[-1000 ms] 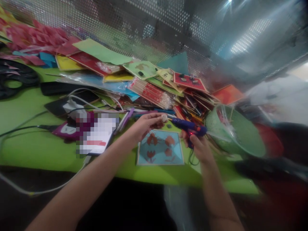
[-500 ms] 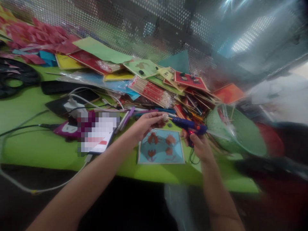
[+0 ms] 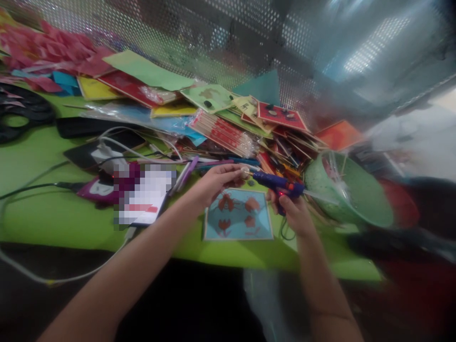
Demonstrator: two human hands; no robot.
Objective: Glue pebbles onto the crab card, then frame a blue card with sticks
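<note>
My right hand (image 3: 294, 211) is wrapped round a blue glue gun (image 3: 276, 183) with a lit red light and a clear glue stick (image 3: 326, 197) at its back. Between the fingertips of my left hand (image 3: 223, 180) is a small, pale, rounded piece (image 3: 245, 172), too small to name. The gun's nozzle points left and meets this piece, or comes very close to it. Below both hands lies a light-blue card (image 3: 238, 229) with orange-brown flower and insect shapes on it. A small dark pebble-like thing (image 3: 251, 183) shows just under the nozzle.
A green bowl (image 3: 370, 204) stands at the right. Behind my hands are piled coloured cards (image 3: 281, 116) and wrapped sticks (image 3: 221, 133). At the left are a phone (image 3: 146, 197), a purple power strip (image 3: 101, 190), trailing cables and a black ring-shaped object (image 3: 35, 111).
Both hands keep nearly the same pose, with the nozzle still at the pale piece. The whole view has shifted slightly.
</note>
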